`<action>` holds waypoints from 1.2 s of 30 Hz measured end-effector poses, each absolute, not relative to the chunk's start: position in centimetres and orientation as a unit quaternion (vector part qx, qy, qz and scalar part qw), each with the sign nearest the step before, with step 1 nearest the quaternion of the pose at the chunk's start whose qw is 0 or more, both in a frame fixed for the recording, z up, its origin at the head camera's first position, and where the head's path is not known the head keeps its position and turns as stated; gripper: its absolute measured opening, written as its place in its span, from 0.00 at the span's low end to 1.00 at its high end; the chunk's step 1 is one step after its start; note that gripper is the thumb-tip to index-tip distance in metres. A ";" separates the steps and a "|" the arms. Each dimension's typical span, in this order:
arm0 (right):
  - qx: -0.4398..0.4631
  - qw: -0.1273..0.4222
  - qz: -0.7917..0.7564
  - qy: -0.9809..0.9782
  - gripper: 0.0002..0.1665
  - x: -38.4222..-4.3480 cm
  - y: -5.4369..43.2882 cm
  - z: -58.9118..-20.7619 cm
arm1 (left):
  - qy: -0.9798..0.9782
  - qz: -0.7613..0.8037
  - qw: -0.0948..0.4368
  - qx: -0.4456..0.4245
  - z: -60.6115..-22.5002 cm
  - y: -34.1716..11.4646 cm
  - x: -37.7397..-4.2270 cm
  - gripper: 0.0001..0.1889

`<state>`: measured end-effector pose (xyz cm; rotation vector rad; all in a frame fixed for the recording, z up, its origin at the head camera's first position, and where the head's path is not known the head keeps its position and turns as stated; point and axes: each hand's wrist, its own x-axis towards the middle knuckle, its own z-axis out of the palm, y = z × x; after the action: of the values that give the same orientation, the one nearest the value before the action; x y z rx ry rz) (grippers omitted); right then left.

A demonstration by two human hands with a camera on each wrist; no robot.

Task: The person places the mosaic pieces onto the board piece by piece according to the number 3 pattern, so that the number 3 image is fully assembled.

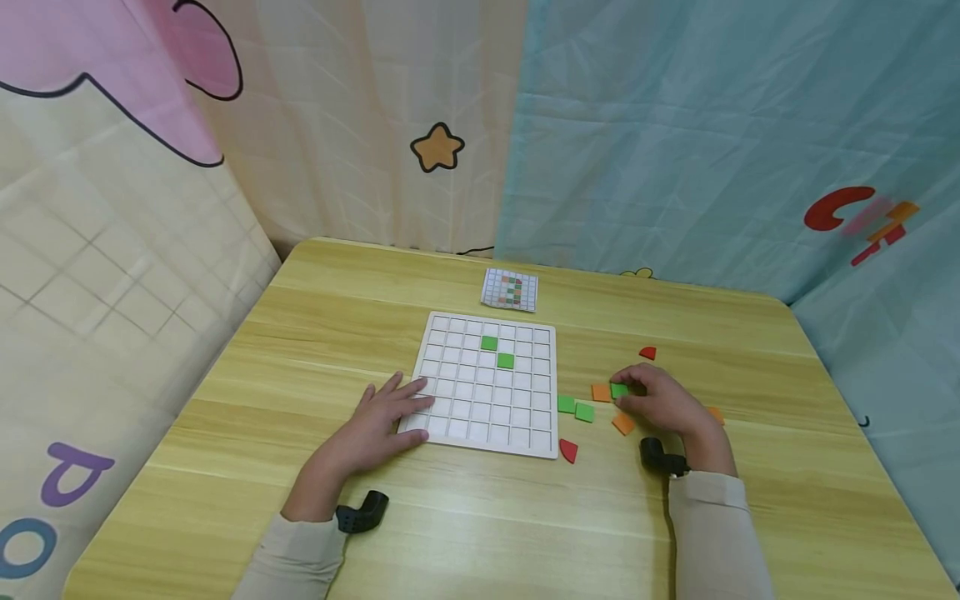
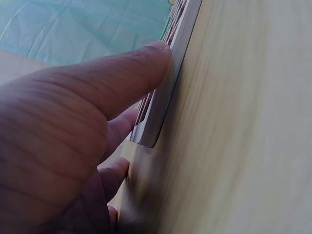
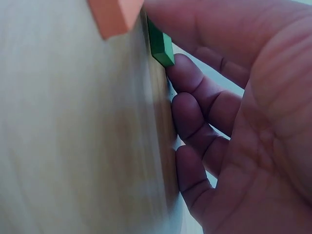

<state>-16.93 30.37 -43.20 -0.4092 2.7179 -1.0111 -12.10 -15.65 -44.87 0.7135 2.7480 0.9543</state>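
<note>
A white grid board [image 1: 480, 433] lies on the table with two green square tiles set in its upper cells. My left hand [image 1: 375, 425] rests on its lower left edge, fingers spread; in the left wrist view the thumb [image 2: 131, 73] touches the board's rim [image 2: 168, 83]. Right of the board, my right hand [image 1: 663, 400] pinches a green square tile [image 1: 618, 390] between thumb and fingers, low over the table. That green tile [image 3: 161, 46] shows partly behind the thumb in the right wrist view. An orange tile [image 1: 601, 392] lies just left of it, another orange tile [image 1: 623, 423] below.
Two loose green tiles [image 1: 584, 412] lie by the board's right edge. One red quarter-round piece [image 1: 568, 451] is near the lower right corner, another red piece [image 1: 648, 353] farther back. An orange tile [image 1: 717, 414] shows behind the right wrist. A pattern card [image 1: 491, 287] lies beyond the board.
</note>
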 end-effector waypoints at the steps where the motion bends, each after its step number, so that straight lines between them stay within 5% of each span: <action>1: -0.140 0.106 -0.342 0.923 0.14 -16.9 30.4 -43.2 | 0.915 0.318 0.073 0.238 -44.8 -15.6 -12.1 0.27; 36: -0.115 0.108 -0.347 0.925 0.13 -17.3 28.8 -41.8 | 0.915 0.321 0.073 0.235 -44.9 -15.7 -12.0 0.27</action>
<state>-17.27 28.81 -41.81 -0.3384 2.7211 -1.0200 -12.02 -15.74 -44.86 0.7068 2.7465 0.9625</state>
